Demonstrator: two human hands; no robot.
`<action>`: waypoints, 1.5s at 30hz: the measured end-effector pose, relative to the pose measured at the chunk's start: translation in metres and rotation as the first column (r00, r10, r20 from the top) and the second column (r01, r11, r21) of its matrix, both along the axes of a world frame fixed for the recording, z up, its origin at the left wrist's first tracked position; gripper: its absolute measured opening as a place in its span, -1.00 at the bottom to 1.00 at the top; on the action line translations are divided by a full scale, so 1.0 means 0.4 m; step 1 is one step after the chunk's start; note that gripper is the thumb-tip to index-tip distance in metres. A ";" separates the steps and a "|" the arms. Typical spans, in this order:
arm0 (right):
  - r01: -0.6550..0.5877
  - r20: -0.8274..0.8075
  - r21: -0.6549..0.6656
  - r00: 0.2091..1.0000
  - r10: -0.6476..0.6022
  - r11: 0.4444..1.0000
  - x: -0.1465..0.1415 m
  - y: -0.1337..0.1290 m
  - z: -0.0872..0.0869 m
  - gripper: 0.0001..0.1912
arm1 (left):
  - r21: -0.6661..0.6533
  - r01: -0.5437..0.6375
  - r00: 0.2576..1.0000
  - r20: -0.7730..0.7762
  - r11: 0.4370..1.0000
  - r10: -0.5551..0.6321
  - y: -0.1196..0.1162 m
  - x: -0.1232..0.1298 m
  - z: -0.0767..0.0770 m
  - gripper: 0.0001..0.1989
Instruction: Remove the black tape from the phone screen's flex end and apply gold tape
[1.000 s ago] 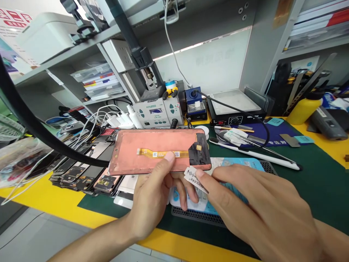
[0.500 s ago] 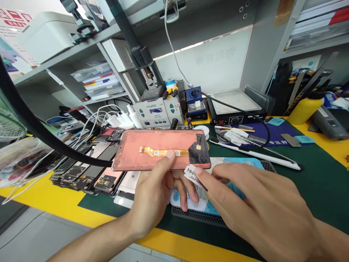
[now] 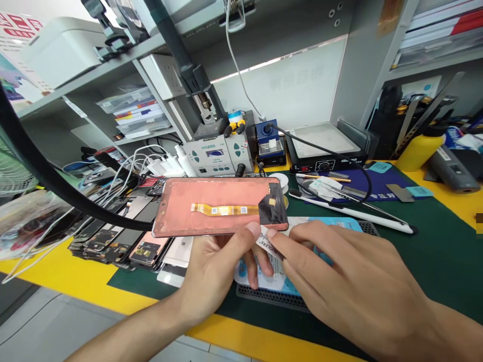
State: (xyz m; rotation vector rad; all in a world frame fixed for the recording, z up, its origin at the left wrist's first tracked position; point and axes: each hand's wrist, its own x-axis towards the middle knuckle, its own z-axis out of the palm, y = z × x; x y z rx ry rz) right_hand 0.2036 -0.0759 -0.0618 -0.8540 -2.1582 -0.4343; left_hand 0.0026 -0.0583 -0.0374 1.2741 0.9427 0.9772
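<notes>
Thumb [image 3: 252, 231] shifted off ribbon cable [image 3: 222, 210], left grip [image 3: 213, 274] holding panel [image 3: 211, 192], right grip [image 3: 350, 281] pinching blade [image 3: 266, 244], tools [image 3: 406, 123] in black holder [image 3: 383, 123]

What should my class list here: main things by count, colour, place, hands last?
Flat rectangular panel: one, copper and black, centre
Thin ribbon cable: one, yellow, across panel
Thin printed blade: one, whitish, below panel's right end
Boxy control unit: one, pale grey, behind panel
Flat-topped metal unit: one, silver and black, back right
Long slim tool: one, white, right of panel
Plastic bottle: one, yellow, far right
Flat phone parts: several, mostly dark, left
Rectangular mat: one, dark green, lower right
Left hand: one, holding the panel
Right hand: one, holding the blade
</notes>
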 end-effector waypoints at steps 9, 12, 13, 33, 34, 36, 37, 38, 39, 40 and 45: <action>-0.045 -0.333 -0.245 0.942 -0.040 0.968 -0.019 -0.024 0.062 -0.89 | 0.025 -0.093 0.996 0.001 0.995 0.093 0.003 0.003 0.009 -0.60; -0.154 -0.430 -0.658 0.880 -0.200 0.737 -0.017 -0.018 0.086 -0.79 | 0.014 -0.082 0.996 0.022 0.997 0.082 0.003 0.002 0.008 -0.62; -0.229 -0.433 -0.795 0.864 -0.259 0.562 -0.017 -0.014 0.092 -0.70 | 0.014 -0.074 0.997 0.027 0.997 0.073 0.003 0.001 0.008 -0.64; -0.802 -0.647 -0.551 0.586 -0.489 -0.233 -0.022 0.004 0.105 -0.56 | -0.030 0.120 0.976 0.186 0.992 -0.113 0.000 0.017 0.015 -0.49; -0.802 -0.646 -0.551 0.585 -0.490 -0.232 -0.023 0.004 0.104 -0.56 | -0.039 0.120 0.977 0.183 0.992 -0.111 0.000 0.016 0.013 -0.49; -0.804 -0.647 -0.549 0.581 -0.493 -0.227 -0.024 0.005 0.104 -0.56 | -0.048 0.127 0.976 0.184 0.991 -0.116 0.001 0.014 0.010 -0.47; -0.803 -0.645 -0.552 0.581 -0.496 -0.224 -0.024 0.005 0.104 -0.55 | -0.050 0.135 0.975 0.186 0.990 -0.123 0.001 0.013 0.008 -0.47; -0.801 -0.641 -0.557 0.583 -0.500 -0.220 -0.023 0.005 0.105 -0.56 | -0.051 0.144 0.973 0.188 0.988 -0.132 0.001 0.013 0.007 -0.46; -0.799 -0.638 -0.561 0.583 -0.503 -0.215 -0.023 0.005 0.106 -0.56 | -0.050 0.152 0.972 0.189 0.987 -0.140 0.001 0.013 0.007 -0.45; -0.799 -0.637 -0.564 0.583 -0.504 -0.210 -0.022 0.005 0.106 -0.56 | -0.051 0.157 0.972 0.186 0.986 -0.145 0.001 0.013 0.007 -0.45; -0.801 -0.640 -0.558 0.581 -0.503 -0.216 -0.024 0.004 0.109 -0.54 | -0.055 0.147 0.979 0.148 0.988 -0.138 -0.001 0.015 0.009 -0.44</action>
